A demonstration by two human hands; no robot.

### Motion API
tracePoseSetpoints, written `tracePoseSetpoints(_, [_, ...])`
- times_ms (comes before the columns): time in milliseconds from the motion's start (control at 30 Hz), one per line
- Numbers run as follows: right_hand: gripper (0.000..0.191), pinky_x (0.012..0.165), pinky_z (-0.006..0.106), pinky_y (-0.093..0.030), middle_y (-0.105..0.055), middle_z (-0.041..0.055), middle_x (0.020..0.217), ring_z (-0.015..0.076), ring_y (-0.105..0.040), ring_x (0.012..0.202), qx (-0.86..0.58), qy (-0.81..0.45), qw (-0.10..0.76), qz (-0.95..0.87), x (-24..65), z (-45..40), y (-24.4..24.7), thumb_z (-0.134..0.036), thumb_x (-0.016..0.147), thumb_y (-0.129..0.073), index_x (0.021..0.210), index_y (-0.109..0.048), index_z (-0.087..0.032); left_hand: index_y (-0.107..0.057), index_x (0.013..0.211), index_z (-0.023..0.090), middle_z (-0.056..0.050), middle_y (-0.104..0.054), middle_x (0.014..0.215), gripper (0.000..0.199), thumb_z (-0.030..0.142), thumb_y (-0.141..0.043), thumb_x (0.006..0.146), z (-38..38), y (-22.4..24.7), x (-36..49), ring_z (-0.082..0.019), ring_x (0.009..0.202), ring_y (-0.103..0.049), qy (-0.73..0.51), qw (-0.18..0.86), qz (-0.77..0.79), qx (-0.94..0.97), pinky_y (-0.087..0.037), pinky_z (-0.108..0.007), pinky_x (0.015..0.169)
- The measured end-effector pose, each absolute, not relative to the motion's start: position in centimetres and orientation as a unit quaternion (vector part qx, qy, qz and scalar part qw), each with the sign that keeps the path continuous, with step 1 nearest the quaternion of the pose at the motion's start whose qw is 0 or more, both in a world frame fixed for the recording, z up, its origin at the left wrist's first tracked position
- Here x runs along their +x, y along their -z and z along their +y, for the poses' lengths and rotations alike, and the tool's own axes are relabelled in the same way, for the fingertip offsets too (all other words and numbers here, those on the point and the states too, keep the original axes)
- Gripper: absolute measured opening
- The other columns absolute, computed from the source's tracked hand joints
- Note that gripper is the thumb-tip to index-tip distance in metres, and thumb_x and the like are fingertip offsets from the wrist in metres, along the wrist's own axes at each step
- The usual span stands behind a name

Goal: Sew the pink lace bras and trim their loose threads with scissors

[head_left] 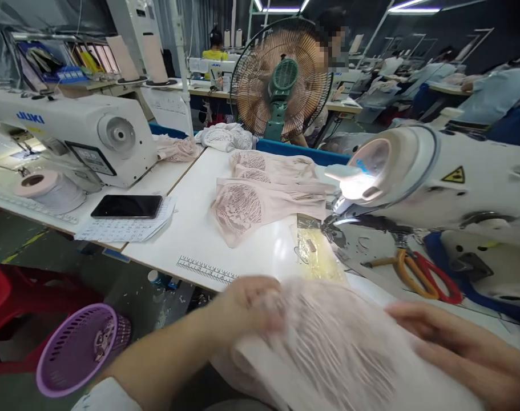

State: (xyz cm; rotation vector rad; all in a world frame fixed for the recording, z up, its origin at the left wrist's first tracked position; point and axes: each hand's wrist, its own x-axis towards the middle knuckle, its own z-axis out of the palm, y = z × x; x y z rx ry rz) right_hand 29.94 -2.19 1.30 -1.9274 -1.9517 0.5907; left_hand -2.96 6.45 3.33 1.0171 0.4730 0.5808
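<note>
In the foreground a pale pink lace bra piece (341, 342) hangs over the table's front edge, blurred by motion. My left hand (246, 308) is closed on its upper left edge, thumb over the lace. At the opposite side, my right hand (465, 342) lies against the fabric with thumb and forefinger apart; its other fingers are partly hidden. Beyond them, several similar bra pieces (242, 208) lie overlapped on the white table (191, 228), their straps and bands reaching toward the sewing machine (469, 177) on the right, whose lamp is lit.
Orange-handled scissors (414, 274) and a red handle (439, 279) lie under the right machine. At left are a phone (127, 206) on papers, a thread cone (49, 191) and another machine (71, 131). A fan (281, 80) stands behind; a purple basket (77, 348) is below.
</note>
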Motion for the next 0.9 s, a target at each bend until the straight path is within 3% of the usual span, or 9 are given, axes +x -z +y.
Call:
tracePoseSetpoints(100, [0.038,0.067,0.032,-0.056,-0.071,0.0078,0.092,0.0231,-0.067,0.080,-0.605,-0.362,0.194,-0.682,27.7,2.7,-2.3,-0.048,0.092,-0.043,0.105,-0.066,-0.021,-0.059,0.091,0.015,-0.010,-0.068,0.082,0.049,0.059,-0.064,0.069,11.6,-6.3,-5.4,-0.022,0.073,-0.065,-0.368,0.745,0.286,0.477,-0.054,-0.038,0.068])
tracePoseSetpoints(167, [0.035,0.067,0.028,-0.055,-0.071,0.0057,0.094,0.0208,-0.067,0.082,-0.605,-0.276,0.183,-0.724,26.1,5.9,-2.3,-0.041,0.093,-0.039,0.101,-0.067,-0.021,-0.057,0.091,0.016,-0.011,-0.068,0.085,0.045,0.058,-0.055,0.074,14.8,-7.2,-6.8,-0.024,0.074,-0.064,-0.382,0.699,0.328,0.507,-0.053,-0.039,0.067])
tracePoseSetpoints(300, [0.033,0.064,0.031,-0.053,-0.071,0.0093,0.096,0.0227,-0.066,0.080,-0.668,-0.096,0.146,-0.724,23.9,10.0,-1.1,-0.024,0.090,-0.036,0.100,-0.067,-0.018,-0.052,0.076,0.018,-0.001,-0.057,0.063,0.031,0.048,-0.059,0.072,20.4,-7.6,-9.8,-0.016,0.057,-0.056,-0.297,0.560,0.448,0.631,-0.048,-0.032,0.058])
tracePoseSetpoints(433, [0.036,0.063,0.036,-0.047,-0.067,0.0170,0.101,0.0297,-0.062,0.086,-0.699,0.010,0.124,-0.704,22.6,11.1,-0.4,-0.013,0.088,-0.036,0.109,-0.064,-0.013,-0.056,0.092,0.018,-0.004,-0.059,0.077,0.030,0.043,-0.057,0.075,22.9,-8.8,-10.2,-0.022,0.074,-0.060,-0.211,0.228,0.557,0.770,-0.050,-0.035,0.067])
tracePoseSetpoints(533, [0.031,0.069,0.035,-0.043,-0.065,0.0178,0.098,0.0292,-0.058,0.090,-0.689,0.063,0.098,-0.715,22.1,11.3,-0.4,-0.004,0.081,-0.040,0.090,-0.068,-0.013,-0.058,0.102,0.016,-0.011,-0.061,0.101,0.026,0.030,-0.048,0.082,21.2,-9.5,-6.4,-0.026,0.099,-0.058,-0.229,-0.018,0.535,0.813,-0.049,-0.041,0.085])
tracePoseSetpoints(633, [0.022,0.059,0.029,-0.039,-0.064,0.0137,0.079,0.0230,-0.057,0.075,-0.676,0.084,0.073,-0.728,22.1,11.1,-0.1,-0.006,0.080,-0.046,0.073,-0.065,-0.013,-0.061,0.100,0.017,-0.008,-0.065,0.098,0.027,0.014,-0.037,0.087,18.2,-8.2,0.0,-0.020,0.095,-0.061,-0.150,0.025,0.363,0.920,-0.051,-0.034,0.084])
tracePoseSetpoints(700, [0.021,0.055,0.028,-0.037,-0.063,0.0112,0.076,0.0210,-0.056,0.070,-0.666,0.095,0.071,-0.737,22.3,10.6,0.4,-0.010,0.082,-0.046,0.074,-0.065,-0.014,-0.061,0.103,0.015,-0.008,-0.066,0.104,0.029,0.010,-0.038,0.086,16.9,-6.1,4.1,-0.019,0.098,-0.061,-0.065,0.084,0.245,0.964,-0.052,-0.031,0.084])
tracePoseSetpoints(800, [0.023,0.062,0.029,-0.045,-0.067,0.0115,0.090,0.0213,-0.058,0.077,-0.636,0.113,0.091,-0.758,23.0,8.9,1.0,-0.015,0.087,-0.043,0.090,-0.066,-0.014,-0.055,0.121,0.009,-0.013,-0.060,0.125,0.033,0.019,-0.043,0.091,16.7,-2.5,8.0,-0.021,0.113,-0.057,-0.030,0.082,0.163,0.983,-0.048,-0.032,0.095])
tracePoseSetpoints(900, [0.030,0.075,0.030,-0.051,-0.067,0.0132,0.102,0.0212,-0.060,0.090,-0.590,0.130,0.129,-0.786,23.8,6.5,1.5,-0.019,0.092,-0.038,0.098,-0.066,-0.012,-0.055,0.122,0.003,-0.019,-0.055,0.132,0.042,0.032,-0.044,0.094,17.6,0.0,9.0,-0.025,0.120,-0.053,-0.043,0.013,0.137,0.990,-0.041,-0.036,0.104])
